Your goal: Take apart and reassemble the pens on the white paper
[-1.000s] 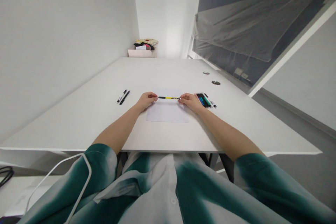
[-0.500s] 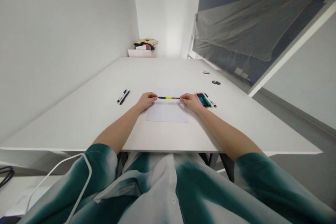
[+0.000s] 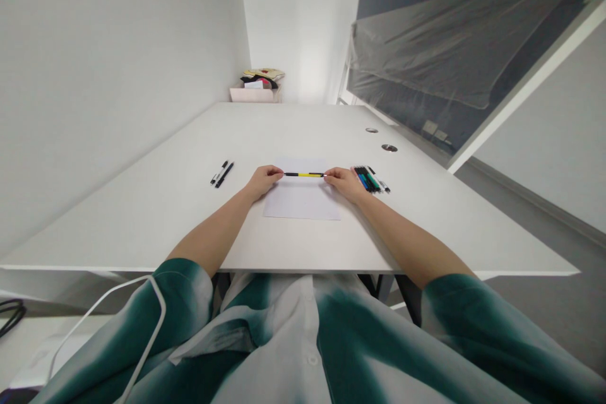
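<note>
A yellow and black pen (image 3: 303, 175) stretches level between my two hands, over a white sheet of paper (image 3: 302, 205). My left hand (image 3: 265, 181) pinches its dark left end between thumb and fingers. At the other end, by the clip side, my right hand (image 3: 344, 184) has the tip of the pen in a pinch. Close beside the right hand lies a row of several pens (image 3: 372, 180) with black, blue, green and clear barrels, partly hidden by that hand.
Two pens (image 3: 222, 174) lie on the white table (image 3: 189, 227) to the left. Two round metal discs (image 3: 389, 148) are set along its right side. A pale box (image 3: 253, 95) with cloth items stands beyond the far edge. A plastic-draped dark panel (image 3: 426, 44) rises at right.
The pen has turned slightly about its length, so its dark clip and more yellow show. Both hands keep their pinch and stay nearly in place.
</note>
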{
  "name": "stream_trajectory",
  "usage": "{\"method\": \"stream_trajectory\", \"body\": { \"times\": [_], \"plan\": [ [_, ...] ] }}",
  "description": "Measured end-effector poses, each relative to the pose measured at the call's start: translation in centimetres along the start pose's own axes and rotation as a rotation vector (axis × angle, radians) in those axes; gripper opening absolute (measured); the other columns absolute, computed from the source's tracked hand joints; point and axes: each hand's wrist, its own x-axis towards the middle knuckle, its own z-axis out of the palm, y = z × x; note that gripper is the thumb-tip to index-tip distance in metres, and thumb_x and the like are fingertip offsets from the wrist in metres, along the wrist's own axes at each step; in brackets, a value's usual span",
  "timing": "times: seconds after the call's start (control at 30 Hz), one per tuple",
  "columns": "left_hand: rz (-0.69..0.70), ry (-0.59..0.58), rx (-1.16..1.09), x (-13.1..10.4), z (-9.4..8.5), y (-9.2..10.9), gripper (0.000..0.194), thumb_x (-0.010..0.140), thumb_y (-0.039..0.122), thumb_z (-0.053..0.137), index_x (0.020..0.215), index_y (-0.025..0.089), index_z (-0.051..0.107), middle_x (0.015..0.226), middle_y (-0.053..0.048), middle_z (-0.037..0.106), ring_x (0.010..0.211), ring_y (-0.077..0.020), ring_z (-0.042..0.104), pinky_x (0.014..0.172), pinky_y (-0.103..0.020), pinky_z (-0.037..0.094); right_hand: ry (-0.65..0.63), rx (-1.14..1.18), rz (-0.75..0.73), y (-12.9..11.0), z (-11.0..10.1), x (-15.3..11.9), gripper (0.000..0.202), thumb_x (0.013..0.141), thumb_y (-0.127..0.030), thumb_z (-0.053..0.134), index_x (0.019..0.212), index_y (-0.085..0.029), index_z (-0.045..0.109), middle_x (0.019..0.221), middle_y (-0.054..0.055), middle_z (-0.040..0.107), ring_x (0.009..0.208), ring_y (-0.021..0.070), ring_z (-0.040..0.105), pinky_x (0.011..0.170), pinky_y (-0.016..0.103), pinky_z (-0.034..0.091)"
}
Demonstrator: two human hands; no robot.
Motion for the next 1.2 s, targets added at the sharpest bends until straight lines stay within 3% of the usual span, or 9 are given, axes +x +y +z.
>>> {"method": "stream_trajectory", "body": {
  "times": [0.57,1.2],
  "plan": [
    [-0.005,0.014,0.022,-0.1,0.1,0.1,0.022,0.068,0.036,0.073,0.076,0.015,0.069,0.066,-0.001,0.059,0.061,-0.0123,0.046,0.062,-0.028,0.036,-0.033,0.165,-0.009,1.3,0.3,0.8,0.028,0.066,-0.042,0.072,0.077,-0.016,0.066,0.063,-0.001,0.058,0.064,0.0129,0.048,0.065,0.028,0.042],
    [0.002,-0.015,0.050,-0.1,0.1,0.0,0.021,0.070,0.037,0.068,0.072,0.017,0.065,0.060,0.000,0.054,0.058,-0.0127,0.044,0.058,-0.028,0.033,-0.025,0.140,-0.032,1.2,0.1,0.5,0.025,0.073,-0.041,0.068,0.071,-0.017,0.064,0.066,0.003,0.062,0.066,0.0142,0.051,0.072,0.031,0.045]
  ]
}}
